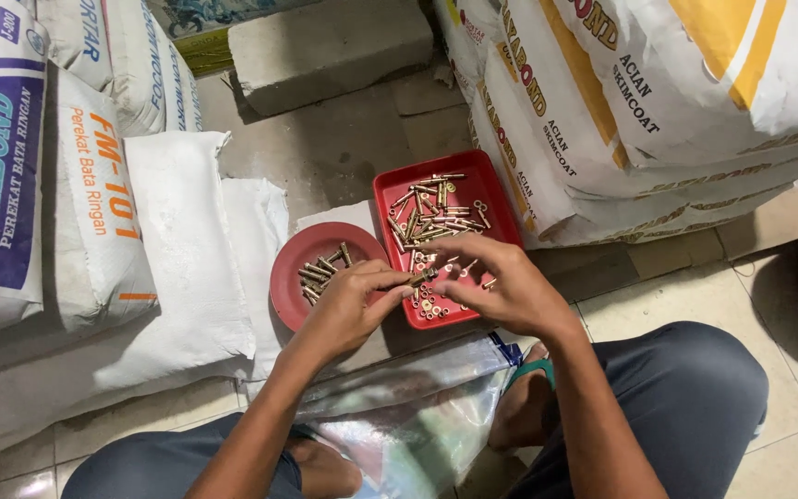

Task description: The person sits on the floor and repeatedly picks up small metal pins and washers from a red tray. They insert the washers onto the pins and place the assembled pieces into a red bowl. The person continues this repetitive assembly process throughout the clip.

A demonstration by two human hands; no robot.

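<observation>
My left hand and right hand pinch one brass bolt over the red tray; a loose grip could drop it among the washers.

Building-supply storeroom (stacked mortar sacks)

A round dish lies just left of the tray.

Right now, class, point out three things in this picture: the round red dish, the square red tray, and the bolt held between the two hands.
Round red dish (pixel 290 277): head view, bare left part of its floor.
Square red tray (pixel 388 189): head view, far-left rim.
Bolt (pixel 420 275): head view, its shaft between the fingertips.
</observation>
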